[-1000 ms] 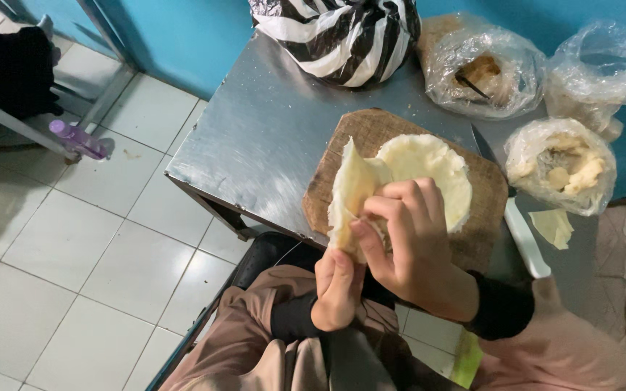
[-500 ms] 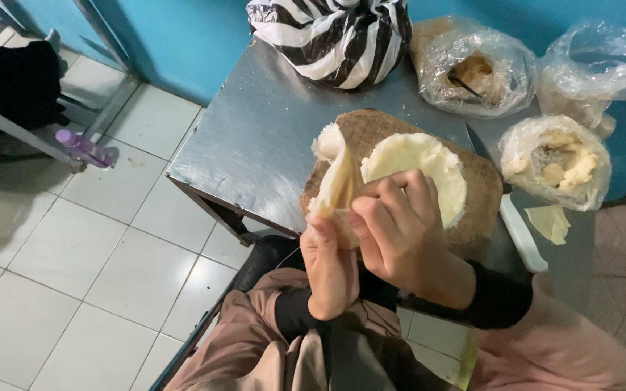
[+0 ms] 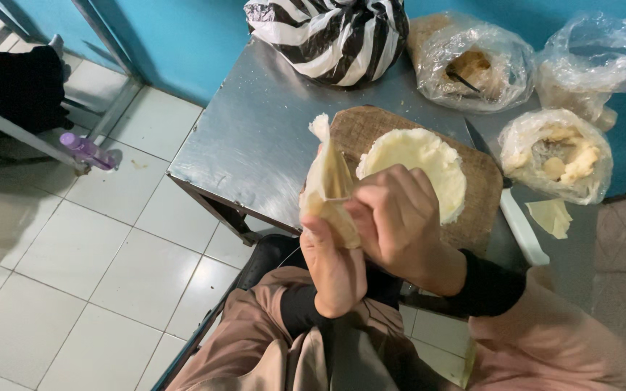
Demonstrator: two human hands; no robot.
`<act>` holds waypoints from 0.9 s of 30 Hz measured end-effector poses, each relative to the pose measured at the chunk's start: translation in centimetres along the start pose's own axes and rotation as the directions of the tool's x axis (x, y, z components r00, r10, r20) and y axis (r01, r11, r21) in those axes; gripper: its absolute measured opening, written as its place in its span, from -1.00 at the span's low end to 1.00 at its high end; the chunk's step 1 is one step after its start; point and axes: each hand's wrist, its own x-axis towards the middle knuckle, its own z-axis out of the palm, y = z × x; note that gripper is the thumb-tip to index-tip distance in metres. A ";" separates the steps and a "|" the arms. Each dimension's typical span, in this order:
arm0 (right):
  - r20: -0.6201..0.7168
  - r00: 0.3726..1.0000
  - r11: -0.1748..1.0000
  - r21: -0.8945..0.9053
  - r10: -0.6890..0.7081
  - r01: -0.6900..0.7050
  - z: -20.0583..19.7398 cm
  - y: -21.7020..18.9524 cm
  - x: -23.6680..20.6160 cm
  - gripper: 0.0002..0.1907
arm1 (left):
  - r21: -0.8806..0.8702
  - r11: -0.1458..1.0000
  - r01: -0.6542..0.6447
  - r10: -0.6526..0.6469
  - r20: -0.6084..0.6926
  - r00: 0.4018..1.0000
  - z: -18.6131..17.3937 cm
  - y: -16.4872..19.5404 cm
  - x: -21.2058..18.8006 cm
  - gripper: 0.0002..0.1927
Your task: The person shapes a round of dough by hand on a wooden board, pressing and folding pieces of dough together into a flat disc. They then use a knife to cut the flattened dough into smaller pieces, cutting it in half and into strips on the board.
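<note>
On the steel bench point(image 3: 255, 137) in front of me the largest thing is the black-and-white striped bag point(image 3: 335, 36) at the far edge, then three clear plastic bags point(image 3: 556, 152) of pale scraps to its right. Nearer me lies the round wooden board point(image 3: 360, 130), carrying a stack of pale wrapper sheets point(image 3: 418, 163), with a knife point(image 3: 505, 206) along its right side. Above my lap I hold one folded wrapper point(image 3: 327, 185) upright: my left hand point(image 3: 335, 264) cups its lower end, fingers closed around it, while my right hand point(image 3: 400, 217) pinches its edge, fingers pressed together. I judge this piece half shaped, its top corner not yet tucked, and the stack shows plenty left. One loose scrap point(image 3: 552, 216) lies beside the knife.
</note>
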 end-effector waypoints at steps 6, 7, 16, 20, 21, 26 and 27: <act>-0.013 0.972 0.967 0.103 0.236 -0.234 0.0 0.5 -0.1 -0.90 | 0.010 0.997 0.071 -0.070 -0.077 0.995 4.7 2.5 1.5 -0.33; -0.025 0.969 0.964 0.105 0.247 -0.243 0.0 0.6 -0.1 -0.91 | 0.006 0.995 0.096 -0.096 -0.081 0.992 5.2 2.9 1.8 -0.32; 0.242 0.812 0.642 0.511 0.531 -0.572 -0.4 1.0 0.1 -0.77 | 0.097 0.994 0.045 -0.040 -0.046 0.998 5.1 0.4 1.9 -0.31; 0.034 0.961 0.888 0.375 0.274 -0.267 0.2 1.3 0.3 -0.69 | 0.096 0.995 0.036 -0.035 -0.008 0.999 4.7 -0.7 1.4 -0.31; 0.017 0.956 0.894 0.350 0.293 -0.280 0.3 1.4 0.3 -0.73 | 0.082 0.996 0.022 -0.022 0.005 1.000 4.8 -0.9 1.4 -0.32; 0.076 0.874 0.813 0.336 0.480 -0.475 -0.3 1.7 -0.4 -0.81 | -0.041 0.997 0.060 -0.062 -0.047 0.997 6.2 -0.5 1.8 -0.30; 0.079 0.872 0.813 0.328 0.483 -0.480 -0.7 1.8 -0.6 -0.81 | -0.081 0.993 0.085 -0.091 -0.079 0.993 6.6 -0.3 1.8 -0.30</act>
